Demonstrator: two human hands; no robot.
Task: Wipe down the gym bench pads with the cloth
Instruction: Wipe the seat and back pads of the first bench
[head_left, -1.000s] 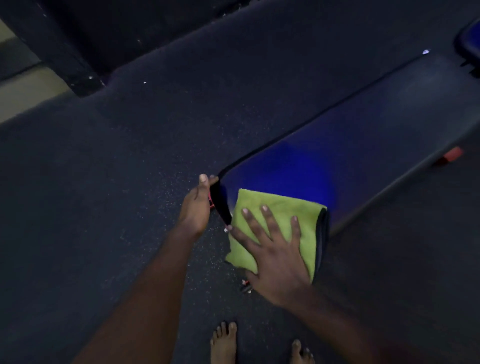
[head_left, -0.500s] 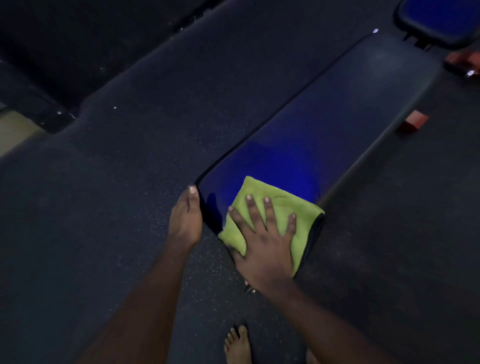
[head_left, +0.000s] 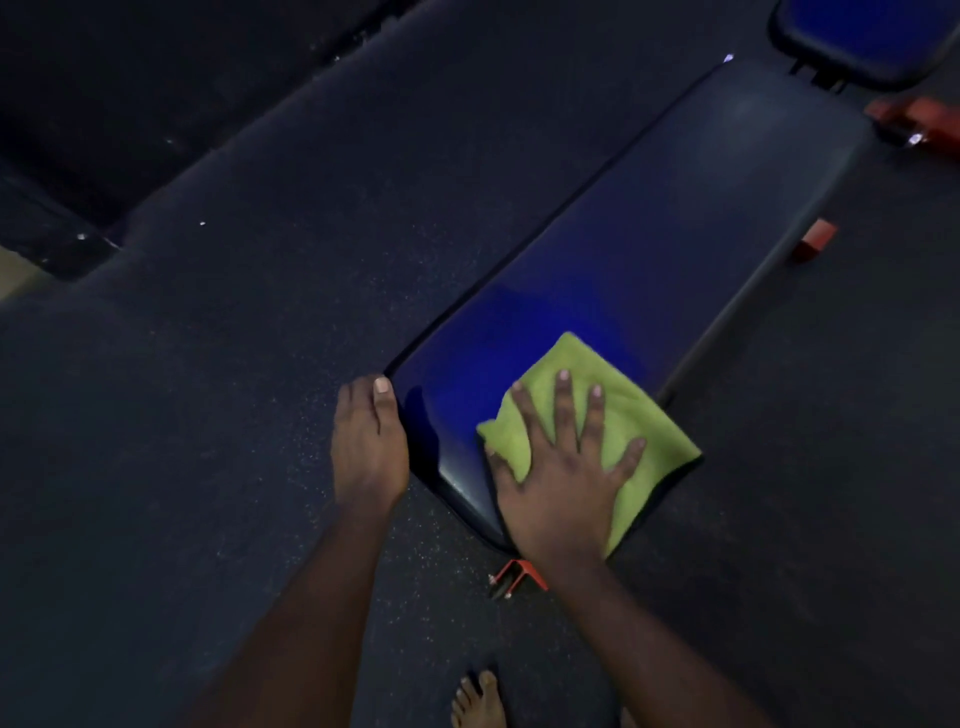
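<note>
Bare foot (head_left: 480, 699) at the bottom edge, on the dark speckled floor (head_left: 208, 415). Just beyond it a red bracket (head_left: 519, 574) shows under the near end of the bench, partly hidden by the right wrist.

Right hand (head_left: 563, 483): palm flat on the green cloth (head_left: 644, 415), fingers (head_left: 563, 405) straight and spread, thumb at the cloth's left edge.

Cloth: folded, on the near right corner of the blue bench pad (head_left: 649, 249), its right edge reaching the side of the surface.

Left hand (head_left: 369, 447): against the pad's near left edge, thumb along the rim. The other fingers bend down out of view, so grip cannot be told.

The pad runs away up and to the right. A red frame piece (head_left: 818, 239) juts from under its right side. At the far end sits a second blue pad (head_left: 872, 36), with more red frame (head_left: 924, 122) beside it.
</note>
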